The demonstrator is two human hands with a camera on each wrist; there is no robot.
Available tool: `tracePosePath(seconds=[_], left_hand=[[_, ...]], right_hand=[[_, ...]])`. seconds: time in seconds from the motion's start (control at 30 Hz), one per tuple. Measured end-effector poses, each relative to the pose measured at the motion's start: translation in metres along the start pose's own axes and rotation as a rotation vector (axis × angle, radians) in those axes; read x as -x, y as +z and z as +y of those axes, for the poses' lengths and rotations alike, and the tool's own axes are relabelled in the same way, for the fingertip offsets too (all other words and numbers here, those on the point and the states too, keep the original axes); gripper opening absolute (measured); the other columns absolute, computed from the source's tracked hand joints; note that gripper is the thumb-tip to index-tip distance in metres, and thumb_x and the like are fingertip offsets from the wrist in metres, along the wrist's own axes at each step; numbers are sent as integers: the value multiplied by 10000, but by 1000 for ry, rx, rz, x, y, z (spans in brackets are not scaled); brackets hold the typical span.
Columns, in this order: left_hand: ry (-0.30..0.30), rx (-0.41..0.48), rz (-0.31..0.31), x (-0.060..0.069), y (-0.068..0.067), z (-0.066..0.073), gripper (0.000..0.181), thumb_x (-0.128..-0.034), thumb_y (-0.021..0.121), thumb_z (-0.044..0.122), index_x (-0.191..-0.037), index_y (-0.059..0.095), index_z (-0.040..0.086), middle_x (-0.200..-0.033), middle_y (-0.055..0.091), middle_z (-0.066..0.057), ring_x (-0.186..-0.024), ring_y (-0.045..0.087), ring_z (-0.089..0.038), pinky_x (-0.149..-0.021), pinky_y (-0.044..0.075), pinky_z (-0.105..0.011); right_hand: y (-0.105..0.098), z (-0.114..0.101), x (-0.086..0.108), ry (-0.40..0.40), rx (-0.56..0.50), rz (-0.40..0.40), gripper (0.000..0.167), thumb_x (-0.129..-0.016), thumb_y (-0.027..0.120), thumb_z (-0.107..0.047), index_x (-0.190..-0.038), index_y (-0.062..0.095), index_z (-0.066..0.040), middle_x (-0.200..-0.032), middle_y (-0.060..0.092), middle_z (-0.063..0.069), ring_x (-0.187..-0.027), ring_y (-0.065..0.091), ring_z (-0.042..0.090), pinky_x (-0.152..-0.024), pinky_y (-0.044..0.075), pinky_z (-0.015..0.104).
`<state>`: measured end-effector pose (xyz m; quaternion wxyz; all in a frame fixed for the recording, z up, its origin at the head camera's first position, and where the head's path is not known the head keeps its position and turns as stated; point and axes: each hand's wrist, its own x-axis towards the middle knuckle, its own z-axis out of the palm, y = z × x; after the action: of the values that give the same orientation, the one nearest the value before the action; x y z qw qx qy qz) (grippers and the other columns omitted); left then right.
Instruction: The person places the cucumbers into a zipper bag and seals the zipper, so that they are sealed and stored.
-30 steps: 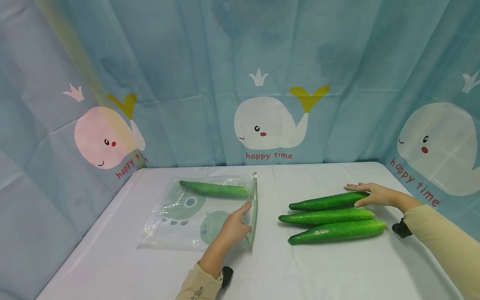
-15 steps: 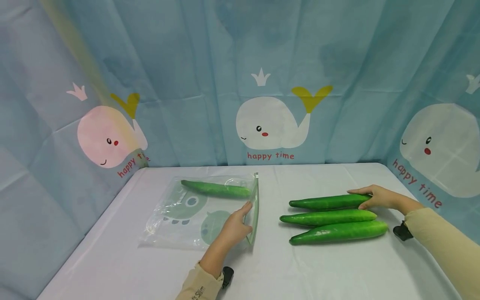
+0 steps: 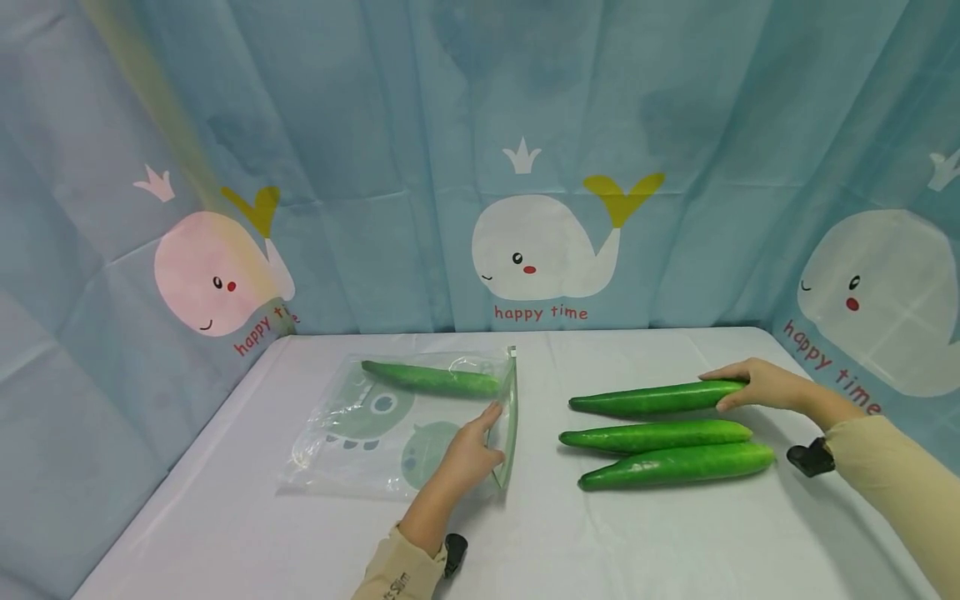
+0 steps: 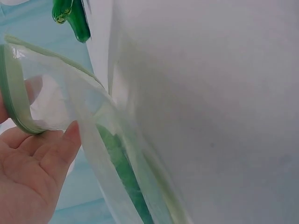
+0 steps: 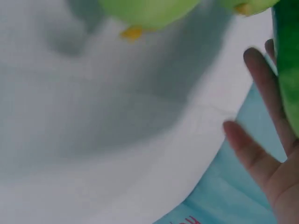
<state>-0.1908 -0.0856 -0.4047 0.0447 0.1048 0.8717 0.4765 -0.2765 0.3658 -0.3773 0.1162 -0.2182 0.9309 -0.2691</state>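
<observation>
A clear zip bag (image 3: 352, 475) with green cartoon prints lies on the left of the table, and one cucumber (image 3: 427, 379) shows inside it. My left hand (image 3: 467, 454) holds the bag by its green-edged mouth; in the left wrist view the rim (image 4: 14, 93) stands apart around the fingers (image 4: 60, 144). At the right, my right hand (image 3: 768, 387) grips the thick end of the farthest loose cucumber (image 3: 648, 401), which looks slightly raised off the table. In the right wrist view that cucumber (image 5: 288, 60) is cut off at the edge, beside the fingers (image 5: 266, 84).
Two more cucumbers, a middle one (image 3: 660, 434) and a near one (image 3: 675, 467), lie side by side just in front of the held one. White cloth covers the table (image 3: 540, 533). A blue whale-print curtain (image 3: 375, 250) borders its back and sides.
My right hand has closed round the far cucumber's end and shifted it slightly up and left, apart from the other two. The left hand and the bag have stayed in place.
</observation>
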Motion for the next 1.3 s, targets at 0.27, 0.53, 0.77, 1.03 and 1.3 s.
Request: tracePosePath(seconds=[0.27,0.53,0.77,1.03,1.3], left_hand=[[-3,8,7,0,-1,1,708,-757,610,-134,-1431,401,-71,-1528,317,-209,-1384,280,-444,-1102,259,-571],[-15,25,13,-1,-2,3,711,-769,622,-127,-1439,390,-69,-1529,321,-198,-1386,279,-442,-1102,255,-575],[-2,29,20,-1,-3,4,713,-767,625,-121,-1437,385,-77,-1525,323,-207,-1381,289,-444,-1103,257,-573],[-10,28,25,-2,-3,4,709,-768,625,-111,-1436,389,-75,-1531,318,-199,-1380,293,-442,-1102,258,-573],[-15,45,23,-1,-3,3,696,-779,622,-118,-1434,388,-82,-1535,310,-199,-1386,283,-438,-1102,262,-570]], right_hand=[[-7,-14,4,75,-251,63,597,-931,658,-195,-1370,433,141,-1047,654,177,-874,644,256,-759,555,377],[-8,-29,4,209,-736,104,201,-1001,556,-186,-1163,596,-73,-947,630,33,-837,674,177,-772,570,331],[-6,-39,6,294,-1113,67,115,-994,564,-186,-924,652,-161,-896,637,39,-843,689,172,-784,570,307],[2,-54,1,302,-1214,-1,162,-1004,544,-175,-897,662,-143,-928,617,74,-889,680,194,-848,554,327],[8,-68,-1,291,-1302,-45,188,-1013,518,-156,-893,659,-122,-958,605,113,-908,681,216,-856,552,344]])
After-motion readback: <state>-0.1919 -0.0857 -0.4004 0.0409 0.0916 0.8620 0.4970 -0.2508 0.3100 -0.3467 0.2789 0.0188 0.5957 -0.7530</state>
